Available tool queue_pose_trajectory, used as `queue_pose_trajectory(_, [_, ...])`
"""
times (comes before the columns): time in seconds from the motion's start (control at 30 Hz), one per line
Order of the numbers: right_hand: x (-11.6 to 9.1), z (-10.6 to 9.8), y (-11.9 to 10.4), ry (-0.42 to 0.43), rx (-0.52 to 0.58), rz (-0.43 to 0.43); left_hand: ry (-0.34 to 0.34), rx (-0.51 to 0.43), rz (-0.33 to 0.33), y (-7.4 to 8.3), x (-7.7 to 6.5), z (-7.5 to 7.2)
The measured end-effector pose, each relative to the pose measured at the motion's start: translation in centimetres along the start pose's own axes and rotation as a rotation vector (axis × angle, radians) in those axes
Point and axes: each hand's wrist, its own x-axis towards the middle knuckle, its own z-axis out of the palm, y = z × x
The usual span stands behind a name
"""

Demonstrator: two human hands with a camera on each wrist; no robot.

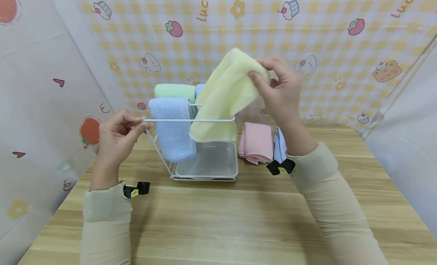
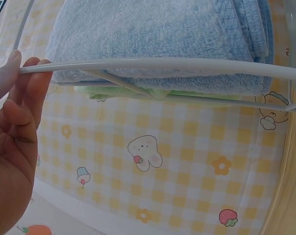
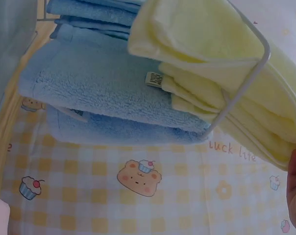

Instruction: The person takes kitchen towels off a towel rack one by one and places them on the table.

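Pinching yellow towel (far edge hidden), right hand; left hand gripping rack rail.

wooden table, yellow checked cartoon backdrop

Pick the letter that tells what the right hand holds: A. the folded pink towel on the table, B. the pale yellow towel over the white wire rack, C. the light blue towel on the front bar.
B: the right hand pinches the pale yellow towel, draped over the white wire rack.
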Motion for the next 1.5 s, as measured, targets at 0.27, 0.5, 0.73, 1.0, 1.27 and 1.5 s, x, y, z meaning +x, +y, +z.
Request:
queue_pose_trajectory(0.27, [0.2, -0.9, -0.1, 0.161, 0.061, 0.084, 0.004, -0.016, 0.0, 0.0, 0.0, 0.1])
queue_pose_trajectory(0.5, [0.2, -1.7, 0.5, 0.25, 0.181, 0.127, 0.007, -0.003, -0.002, -0.1, 0.0, 0.0])
queue_pose_trajectory(0.73, [0.2, -3.0, 0.9, 0.366, 0.257, 0.151, 0.007, -0.009, -0.002, -0.2, -0.1, 0.0])
queue_pose_trajectory(1.0, [0.2, -4.5, 1.2, 0.431, 0.313, 0.201, 0.008, -0.018, 0.019, -0.3, -0.1, 0.0])
queue_pose_trajectory(1.27, [-0.3, -6.1, 1.9, 0.46, 0.268, 0.201, 0.013, -0.023, 0.02, -0.3, -0.1, 0.1])
queue_pose_trajectory(1.5, [-0.7, -7.7, 2.4, 0.465, 0.261, 0.198, 0.015, -0.025, 0.017, -0.2, -0.1, 0.1])
